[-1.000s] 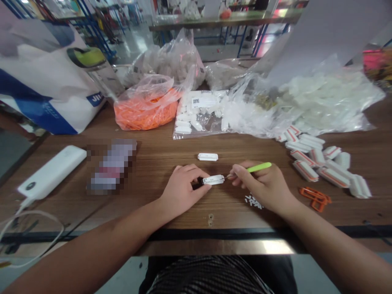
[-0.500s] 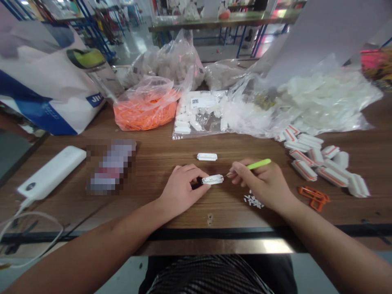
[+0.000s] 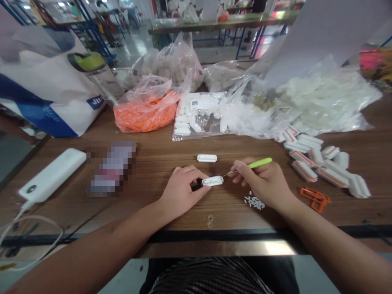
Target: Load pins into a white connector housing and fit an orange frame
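"Pinching a small white plastic piece [image 3: 212, 181], the left hand [image 3: 180, 192] rests knuckles-up at the frame's centre, fingers curled shut on the piece's left end, low over the wooden table [image 3: 153, 159]."

"And the right hand [image 3: 263, 183]?"

"Right of centre, closed pen-fashion around a green-handled tool [image 3: 259, 163]; its thin tip points left and meets the piece's right end."

"What lies around them?"

"A second white piece [image 3: 207, 158] lies just above, and loose white bits [image 3: 254, 201] sit under the right hand. Orange clips [image 3: 315, 196] lie further right, near a pile of white-and-orange pieces [image 3: 321, 161]. A bag of orange parts [image 3: 146, 110] sits above, left of centre."
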The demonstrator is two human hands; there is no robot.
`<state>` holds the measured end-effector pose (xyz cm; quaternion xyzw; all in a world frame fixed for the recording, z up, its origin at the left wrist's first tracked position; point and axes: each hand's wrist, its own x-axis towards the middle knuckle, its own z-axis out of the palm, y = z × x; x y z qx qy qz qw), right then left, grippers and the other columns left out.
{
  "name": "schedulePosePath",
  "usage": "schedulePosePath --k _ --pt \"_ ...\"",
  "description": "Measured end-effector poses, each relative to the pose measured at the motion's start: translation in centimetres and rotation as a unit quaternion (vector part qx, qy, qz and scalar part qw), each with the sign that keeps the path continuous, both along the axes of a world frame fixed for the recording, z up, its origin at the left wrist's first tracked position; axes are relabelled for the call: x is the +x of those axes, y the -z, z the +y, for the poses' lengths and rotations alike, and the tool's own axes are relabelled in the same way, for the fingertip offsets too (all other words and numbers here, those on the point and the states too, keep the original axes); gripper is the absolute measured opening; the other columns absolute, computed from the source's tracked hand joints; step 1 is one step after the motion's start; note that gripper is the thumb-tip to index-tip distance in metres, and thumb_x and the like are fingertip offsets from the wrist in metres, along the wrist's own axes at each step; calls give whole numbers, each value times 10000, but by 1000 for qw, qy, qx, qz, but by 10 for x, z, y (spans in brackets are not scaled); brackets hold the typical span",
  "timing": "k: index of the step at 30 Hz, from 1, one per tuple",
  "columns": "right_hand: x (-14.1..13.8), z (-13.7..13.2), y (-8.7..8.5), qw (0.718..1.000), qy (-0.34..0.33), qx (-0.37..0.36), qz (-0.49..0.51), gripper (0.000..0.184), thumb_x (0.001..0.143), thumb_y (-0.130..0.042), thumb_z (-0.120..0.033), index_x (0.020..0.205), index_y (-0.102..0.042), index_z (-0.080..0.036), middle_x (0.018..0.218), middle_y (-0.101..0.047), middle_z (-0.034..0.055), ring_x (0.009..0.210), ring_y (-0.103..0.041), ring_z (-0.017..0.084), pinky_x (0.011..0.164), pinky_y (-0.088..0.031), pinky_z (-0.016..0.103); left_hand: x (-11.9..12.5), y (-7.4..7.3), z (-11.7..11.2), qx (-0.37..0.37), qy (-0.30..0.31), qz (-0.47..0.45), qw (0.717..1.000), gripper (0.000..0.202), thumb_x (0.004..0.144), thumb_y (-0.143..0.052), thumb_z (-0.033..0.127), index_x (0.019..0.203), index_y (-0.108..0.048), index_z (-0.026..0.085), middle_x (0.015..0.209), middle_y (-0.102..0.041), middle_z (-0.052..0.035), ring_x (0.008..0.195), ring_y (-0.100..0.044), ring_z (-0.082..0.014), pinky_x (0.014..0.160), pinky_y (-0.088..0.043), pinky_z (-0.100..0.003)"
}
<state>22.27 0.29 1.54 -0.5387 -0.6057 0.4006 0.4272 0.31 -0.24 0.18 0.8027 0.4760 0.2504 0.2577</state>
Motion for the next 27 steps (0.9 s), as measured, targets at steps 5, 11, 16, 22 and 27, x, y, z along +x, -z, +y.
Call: schedulePosePath --k 5,11,16,22,27 --pt "0 0 1 1000 -2 5 -5 384 859 -610 -471 679 -699 -143 630 -712 73 480 -648 127 410 -500 204 1 -1 1 -5 -1 2 1000 60 809 -706 223 865 -685 221 786 -660 27 740 -602 -156 763 -370 -349" --pt "1 -1 2 999 -19 23 -31 367 886 -585 -443 699 -699 -148 643 -713 63 487 -647 131 416 -497 218 1 -3 1 -12 -2 2 1000 54 811 -696 243 861 -680 229 789 -667 26 730 -600 -157 761 -375 -352" --pt "4 -5 1 986 -79 92 -118 306 936 -534 -363 752 -701 -184 696 -730 38 572 -667 140 550 -539 264 1 -5 1 -20 4 0 1000 62 816 -688 225 876 -683 238 816 -682 27 752 -603 -161 768 -367 -354" --pt "3 -6 -1 974 -84 115 -178 304 945 -522 -342 729 -686 -205 708 -735 22 627 -679 153 627 -543 290 1 -4 1 -23 0 5 1000 63 819 -691 220 880 -690 233 820 -674 27 765 -604 -160 784 -364 -354" --pt "2 -5 -2 993 -51 69 -78 313 926 -544 -361 722 -695 -178 668 -723 37 530 -658 130 484 -514 241 0 -2 0 -17 -1 2 1000 69 811 -707 227 877 -689 235 810 -670 32 756 -602 -156 782 -361 -351"
